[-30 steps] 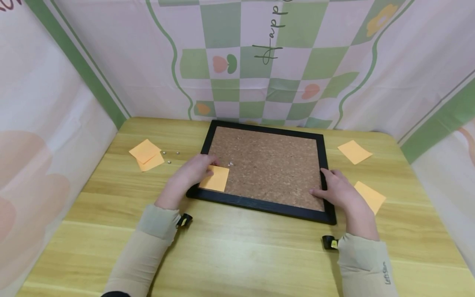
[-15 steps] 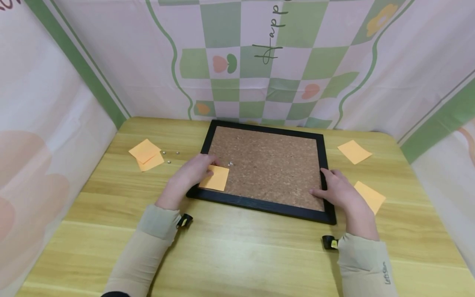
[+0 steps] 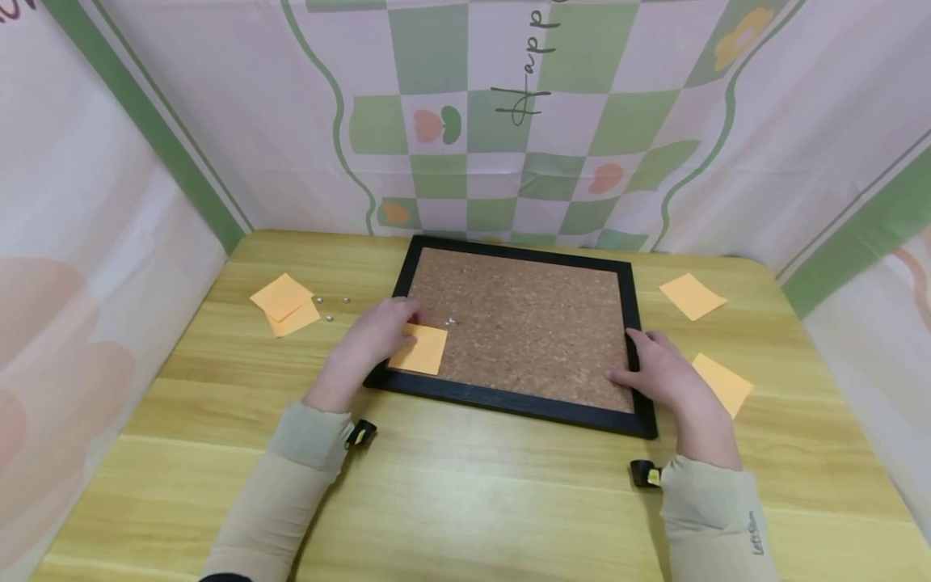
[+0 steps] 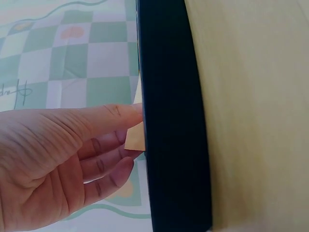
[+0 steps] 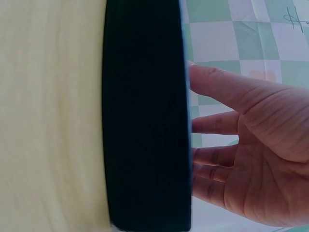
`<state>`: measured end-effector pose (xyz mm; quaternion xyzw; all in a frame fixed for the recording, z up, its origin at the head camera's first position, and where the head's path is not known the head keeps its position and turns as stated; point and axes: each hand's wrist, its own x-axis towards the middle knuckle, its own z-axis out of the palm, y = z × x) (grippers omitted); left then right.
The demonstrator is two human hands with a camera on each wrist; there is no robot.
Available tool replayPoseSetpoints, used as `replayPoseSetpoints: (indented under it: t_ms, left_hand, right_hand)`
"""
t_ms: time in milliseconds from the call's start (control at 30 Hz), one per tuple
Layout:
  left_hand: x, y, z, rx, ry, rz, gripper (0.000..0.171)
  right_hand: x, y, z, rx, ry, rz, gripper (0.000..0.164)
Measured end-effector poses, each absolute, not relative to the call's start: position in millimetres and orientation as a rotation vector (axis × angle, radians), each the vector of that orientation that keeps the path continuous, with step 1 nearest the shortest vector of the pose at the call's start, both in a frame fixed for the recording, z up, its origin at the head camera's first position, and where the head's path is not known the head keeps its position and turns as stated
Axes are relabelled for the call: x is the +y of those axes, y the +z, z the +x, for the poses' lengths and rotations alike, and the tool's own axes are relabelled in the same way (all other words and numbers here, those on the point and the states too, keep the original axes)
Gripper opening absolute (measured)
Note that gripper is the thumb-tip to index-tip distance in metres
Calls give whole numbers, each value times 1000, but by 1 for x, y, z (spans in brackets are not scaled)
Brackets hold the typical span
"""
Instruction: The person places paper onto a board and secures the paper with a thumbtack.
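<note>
A cork board point(image 3: 527, 323) in a black frame lies flat on the wooden table. Over its near left corner, my left hand point(image 3: 371, 335) pinches an orange sticky note point(image 3: 424, 352) by its left side, other fingers reaching past the frame edge. The left wrist view shows the thumb point(image 4: 123, 115) against the paper point(image 4: 135, 137), partly hidden by the frame. My right hand point(image 3: 665, 372) rests at the right side of the board, thumb on the cork and fingers along the black frame point(image 3: 634, 311). Its fingers look extended in the right wrist view.
Two overlapping orange notes point(image 3: 284, 297) lie left of the board, beside several small silvery pieces point(image 3: 330, 318). More tiny shiny bits point(image 3: 451, 322) sit on the cork. To the right are a far note point(image 3: 692, 297) and a nearer note point(image 3: 723, 381). A patterned cloth point(image 3: 502, 121) hangs behind.
</note>
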<state>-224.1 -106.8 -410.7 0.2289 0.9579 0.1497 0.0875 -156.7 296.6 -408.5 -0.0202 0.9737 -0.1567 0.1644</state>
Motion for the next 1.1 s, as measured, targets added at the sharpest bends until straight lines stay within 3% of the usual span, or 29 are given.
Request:
replayPoseSetpoints:
  t_ms: [400,667,1100]
  left_hand:
    - [-108,-410,-222,2888,431,716,15]
    - [-109,-410,-221,2888,401,733,19]
    - [-112,-406,-221,2839,388,712,23]
  right_hand:
    - [317,-406,-154,2774,-606,-108,92]
    - [348,-401,-143,2912,-809,7,55]
    - [378,-404,-130,3011,-758,25,24]
